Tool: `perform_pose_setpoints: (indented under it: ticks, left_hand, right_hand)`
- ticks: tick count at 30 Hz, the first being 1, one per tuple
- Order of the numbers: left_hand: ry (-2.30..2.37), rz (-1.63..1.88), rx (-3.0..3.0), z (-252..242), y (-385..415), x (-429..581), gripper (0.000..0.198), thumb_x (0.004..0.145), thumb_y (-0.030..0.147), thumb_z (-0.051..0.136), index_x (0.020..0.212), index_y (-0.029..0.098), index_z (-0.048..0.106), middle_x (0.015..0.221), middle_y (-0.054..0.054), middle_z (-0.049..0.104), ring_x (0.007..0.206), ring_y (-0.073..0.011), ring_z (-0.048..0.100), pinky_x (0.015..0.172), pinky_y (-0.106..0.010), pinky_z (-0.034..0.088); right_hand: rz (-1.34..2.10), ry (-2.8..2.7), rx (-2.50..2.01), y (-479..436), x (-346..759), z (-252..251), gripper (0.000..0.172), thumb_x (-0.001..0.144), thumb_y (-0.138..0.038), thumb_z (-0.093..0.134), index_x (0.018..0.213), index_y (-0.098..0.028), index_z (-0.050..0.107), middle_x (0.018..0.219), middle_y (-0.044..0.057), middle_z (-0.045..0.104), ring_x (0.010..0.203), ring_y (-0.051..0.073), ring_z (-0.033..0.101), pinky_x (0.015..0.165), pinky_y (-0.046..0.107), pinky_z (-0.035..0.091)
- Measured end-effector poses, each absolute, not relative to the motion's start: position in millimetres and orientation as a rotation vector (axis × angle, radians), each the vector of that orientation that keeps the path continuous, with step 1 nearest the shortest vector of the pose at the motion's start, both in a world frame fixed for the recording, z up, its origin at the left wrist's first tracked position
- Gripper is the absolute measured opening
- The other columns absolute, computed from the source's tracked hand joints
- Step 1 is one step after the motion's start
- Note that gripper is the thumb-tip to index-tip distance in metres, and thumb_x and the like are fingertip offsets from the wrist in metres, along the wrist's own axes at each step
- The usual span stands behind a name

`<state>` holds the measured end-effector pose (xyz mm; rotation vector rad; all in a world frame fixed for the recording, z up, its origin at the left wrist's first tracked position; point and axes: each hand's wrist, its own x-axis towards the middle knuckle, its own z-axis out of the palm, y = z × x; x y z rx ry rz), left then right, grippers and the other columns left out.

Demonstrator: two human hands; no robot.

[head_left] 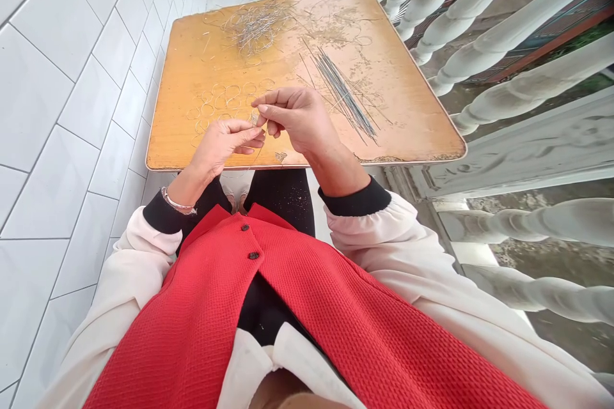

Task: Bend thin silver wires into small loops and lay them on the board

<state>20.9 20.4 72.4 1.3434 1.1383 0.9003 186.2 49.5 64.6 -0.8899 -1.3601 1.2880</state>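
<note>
Both hands meet over the near edge of the wooden table. My left hand (229, 139) pinches a thin pale strand between thumb and fingers. My right hand (293, 112) is closed at the fingertips on the same strand, touching a small pale looped bit (254, 117) between the hands. The strand's end hangs below the fingers; its exact material is too fine to tell. Several thin pale rings (227, 97) lie on the table beyond my left hand. To the right of my right hand rests a bundle of straight dark grey strands (343, 91).
A tangled heap of thin grey strands (256, 25) lies at the table's far side, with scattered fine scraps (338, 29) beside it. The table (182, 51) stands between a white tiled wall (77, 121) and a white balustrade (460, 6).
</note>
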Motion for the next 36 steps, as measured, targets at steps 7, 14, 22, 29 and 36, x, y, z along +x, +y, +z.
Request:
perform_pose_setpoints:
  ticks: [7,14,22,29,36]
  left_hand:
    - [1.185,0.909,1.409,69.6,23.4,17.4,0.021,0.08,0.037,0.08,0.081,0.017,0.075,0.077,-0.005,0.077,0.072,-0.0139,0.073,0.069,-0.024,0.055]
    - [1.237,1.044,1.421,59.3,29.2,14.6,0.009,0.08,0.025,0.077,0.08,0.017,0.075,0.074,-0.003,0.076,0.071,-0.012,0.072,0.067,-0.022,0.054]
    - [1.208,1.229,1.214,55.1,33.9,13.9,0.02,0.078,0.036,0.082,0.08,0.018,0.073,0.085,-0.002,0.076,0.076,-0.0114,0.073,0.072,-0.022,0.056]
    - [1.156,1.298,1.078,50.0,33.6,13.0,0.026,0.079,0.041,0.081,0.089,0.019,0.073,0.088,-0.003,0.077,0.084,-0.0122,0.075,0.08,-0.022,0.056]
    - [1.097,1.243,1.066,50.1,32.7,10.3,0.021,0.08,0.036,0.082,0.087,0.018,0.073,0.09,-0.003,0.078,0.085,-0.0124,0.076,0.082,-0.023,0.056]
  right_hand:
    - [1.291,-1.355,-0.911,47.6,188.4,52.5,0.011,0.082,-0.02,0.077,0.081,-0.013,0.069,0.062,-0.002,0.065,0.047,0.005,0.053,0.045,0.018,0.044]
    - [1.269,-1.386,-0.971,40.5,186.4,43.1,0.009,0.082,-0.018,0.075,0.077,-0.013,0.069,0.059,-0.002,0.063,0.048,0.006,0.055,0.046,0.018,0.046]
    - [1.351,-1.327,-0.984,21.8,170.1,3.9,0.027,0.077,-0.042,0.081,0.077,-0.017,0.068,0.065,-0.002,0.064,0.052,0.008,0.056,0.046,0.019,0.046]
    - [1.598,-1.065,-0.847,7.9,151.4,-4.0,0.042,0.068,-0.055,0.084,0.079,-0.019,0.067,0.079,0.003,0.075,0.054,0.008,0.06,0.047,0.019,0.048]
    - [1.683,-0.965,-0.722,-1.0,142.2,0.2,0.043,0.068,-0.057,0.084,0.074,-0.02,0.062,0.08,0.003,0.077,0.052,0.007,0.061,0.047,0.019,0.047]
